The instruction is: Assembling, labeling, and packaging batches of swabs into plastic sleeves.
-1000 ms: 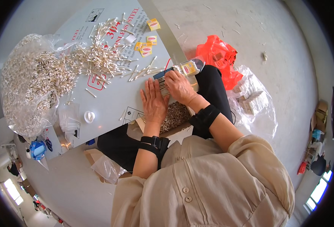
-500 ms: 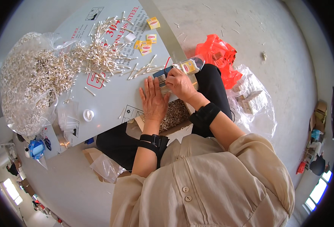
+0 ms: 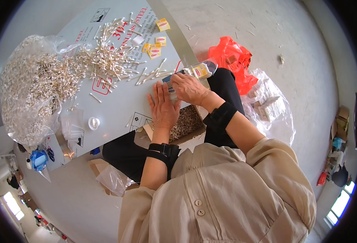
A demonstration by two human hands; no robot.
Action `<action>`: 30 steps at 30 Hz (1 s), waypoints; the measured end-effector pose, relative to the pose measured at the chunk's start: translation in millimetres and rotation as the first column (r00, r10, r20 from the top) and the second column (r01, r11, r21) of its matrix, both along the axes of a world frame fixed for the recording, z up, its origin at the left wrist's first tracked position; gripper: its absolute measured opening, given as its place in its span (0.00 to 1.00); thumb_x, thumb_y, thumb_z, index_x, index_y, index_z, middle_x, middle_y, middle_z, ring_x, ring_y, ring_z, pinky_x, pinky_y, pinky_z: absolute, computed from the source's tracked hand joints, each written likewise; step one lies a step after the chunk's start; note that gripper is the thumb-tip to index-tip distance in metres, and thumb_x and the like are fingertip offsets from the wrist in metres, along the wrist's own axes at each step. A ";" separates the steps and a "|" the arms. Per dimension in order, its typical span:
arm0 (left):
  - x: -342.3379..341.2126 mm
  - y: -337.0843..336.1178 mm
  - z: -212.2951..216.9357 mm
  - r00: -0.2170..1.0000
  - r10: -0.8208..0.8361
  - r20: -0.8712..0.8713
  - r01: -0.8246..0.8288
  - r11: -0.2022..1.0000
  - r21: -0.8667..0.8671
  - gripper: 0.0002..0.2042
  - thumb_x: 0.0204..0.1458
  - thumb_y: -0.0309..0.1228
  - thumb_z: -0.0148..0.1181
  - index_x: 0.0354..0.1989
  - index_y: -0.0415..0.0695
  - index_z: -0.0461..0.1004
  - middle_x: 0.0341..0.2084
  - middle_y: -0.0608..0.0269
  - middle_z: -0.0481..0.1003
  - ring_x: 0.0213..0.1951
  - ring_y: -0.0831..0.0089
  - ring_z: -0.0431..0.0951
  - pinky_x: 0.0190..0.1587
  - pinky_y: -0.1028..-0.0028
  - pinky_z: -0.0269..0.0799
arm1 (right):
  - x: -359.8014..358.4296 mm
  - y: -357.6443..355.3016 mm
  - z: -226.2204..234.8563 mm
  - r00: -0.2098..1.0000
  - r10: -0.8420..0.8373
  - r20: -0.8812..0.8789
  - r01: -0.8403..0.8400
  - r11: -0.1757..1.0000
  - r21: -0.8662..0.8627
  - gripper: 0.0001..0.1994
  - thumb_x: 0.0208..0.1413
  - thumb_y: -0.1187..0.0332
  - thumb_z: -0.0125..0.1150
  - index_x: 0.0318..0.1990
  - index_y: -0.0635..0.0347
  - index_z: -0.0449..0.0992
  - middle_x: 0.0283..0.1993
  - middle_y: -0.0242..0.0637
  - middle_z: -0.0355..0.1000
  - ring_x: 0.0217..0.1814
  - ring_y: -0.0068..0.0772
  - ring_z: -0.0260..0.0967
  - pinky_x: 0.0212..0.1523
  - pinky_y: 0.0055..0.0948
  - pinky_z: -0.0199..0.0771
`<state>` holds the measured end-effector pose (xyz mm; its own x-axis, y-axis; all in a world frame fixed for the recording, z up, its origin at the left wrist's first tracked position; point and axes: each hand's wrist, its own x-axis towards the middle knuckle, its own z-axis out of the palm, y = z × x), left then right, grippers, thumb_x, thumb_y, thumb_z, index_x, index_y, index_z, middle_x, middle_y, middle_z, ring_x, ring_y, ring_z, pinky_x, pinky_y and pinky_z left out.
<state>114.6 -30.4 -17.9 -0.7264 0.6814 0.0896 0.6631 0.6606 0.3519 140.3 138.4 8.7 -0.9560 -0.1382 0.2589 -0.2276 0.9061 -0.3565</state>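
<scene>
My left hand (image 3: 163, 111) lies flat near the table edge, fingers stretched out, its fingertips beside a short row of cotton swabs (image 3: 170, 86). The row lies side by side on a dark blue strip (image 3: 180, 74). Over the row's right side bends my right hand (image 3: 191, 90), closed, with its fingertips hidden among the swabs. Just beyond it, a clear packet (image 3: 212, 65) of swabs with a yellow card (image 3: 201, 71) lies at the table's edge. Several loose swabs (image 3: 156, 73) are scattered to the left of the strip.
A big clear bag (image 3: 18, 93) of swabs spills a heap (image 3: 105, 58) across the metal-sheet table (image 3: 117, 107). Yellow cards (image 3: 162, 24) and a small white tub (image 3: 94, 123) lie there too. An open box (image 3: 190, 121) of swabs sits below the edge; red bag (image 3: 231, 56) on the floor.
My right hand has slid a little left along the row of swabs, toward my left fingertips. The left hand stays almost in place.
</scene>
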 end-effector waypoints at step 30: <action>-5.2 -16.1 4.8 0.993 0.105 0.056 -0.119 0.911 0.394 0.30 0.46 0.20 0.61 0.61 0.38 0.61 0.62 0.47 0.62 0.66 0.47 0.59 0.66 0.53 0.53 | 20.4 -0.3 -9.0 0.976 -0.216 0.019 0.214 0.942 -0.258 0.04 0.49 0.73 0.58 0.32 0.61 0.70 0.35 0.40 0.66 0.38 0.46 0.72 0.35 0.41 0.75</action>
<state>109.4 -46.5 -13.2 -0.8030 0.5090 0.3100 0.5765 0.5316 0.6206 160.7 138.1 -0.2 -0.9528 0.1428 0.2680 -0.0421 0.8119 -0.5823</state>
